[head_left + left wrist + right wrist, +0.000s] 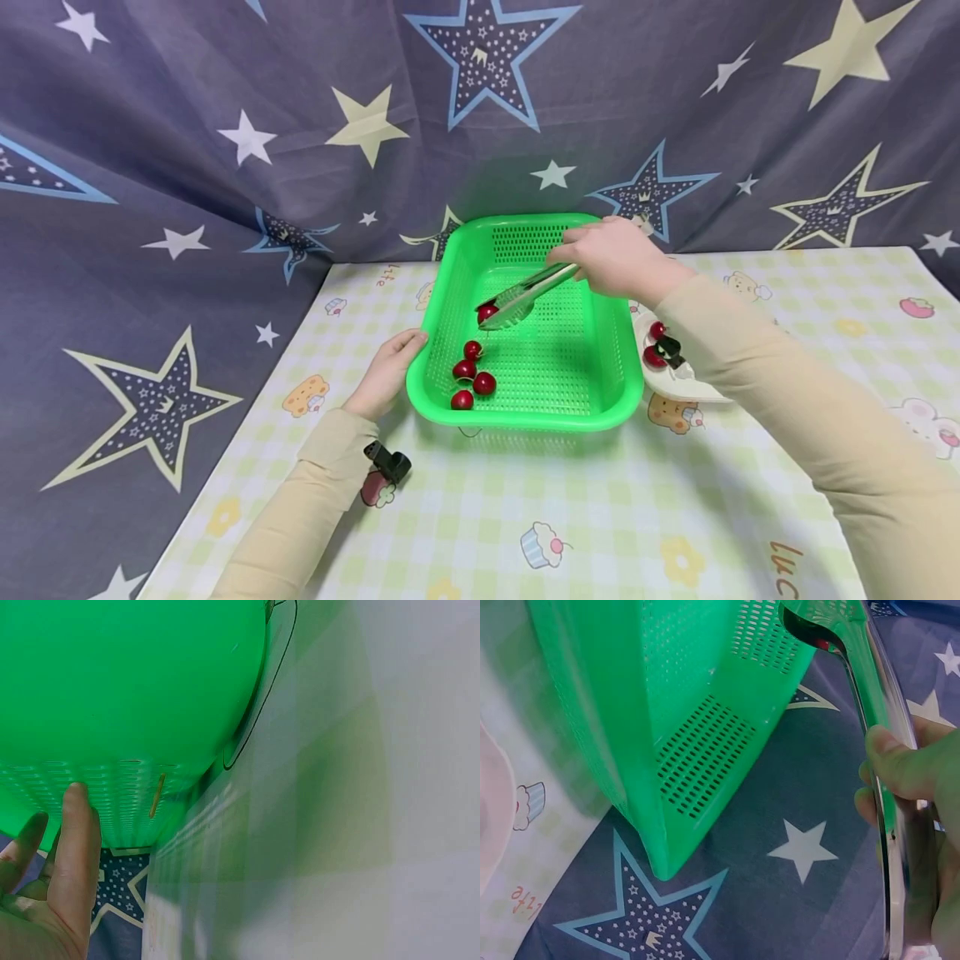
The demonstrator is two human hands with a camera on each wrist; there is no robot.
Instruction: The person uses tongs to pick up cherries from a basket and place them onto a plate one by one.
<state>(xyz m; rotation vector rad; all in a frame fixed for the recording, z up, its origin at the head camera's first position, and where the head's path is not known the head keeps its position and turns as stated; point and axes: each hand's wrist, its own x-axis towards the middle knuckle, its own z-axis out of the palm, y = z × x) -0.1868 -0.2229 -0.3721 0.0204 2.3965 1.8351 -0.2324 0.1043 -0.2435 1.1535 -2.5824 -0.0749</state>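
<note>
My right hand (618, 257) grips metal tongs (528, 293) that slant down into the green plastic basket (525, 421). A dark red cherry (487, 314) sits between the tongs' tips, over the basket's left half. Below it, several cherries (483, 383) lie on the basket floor near the left front corner. The right wrist view shows thumb and fingers around the tongs (891, 855). At the basket's left side, my left hand (390, 367) touches the outer wall near the rim. In the left wrist view its longest visible finger (77, 840) lies straight against the slotted wall.
Right of the basket stands a white plate (693, 387) with cherries (655, 357), partly hidden by the right forearm and its black wrist camera (667, 352). A checked tablecloth (600, 517) covers the table. A dark star-patterned cloth (465, 167) hangs behind.
</note>
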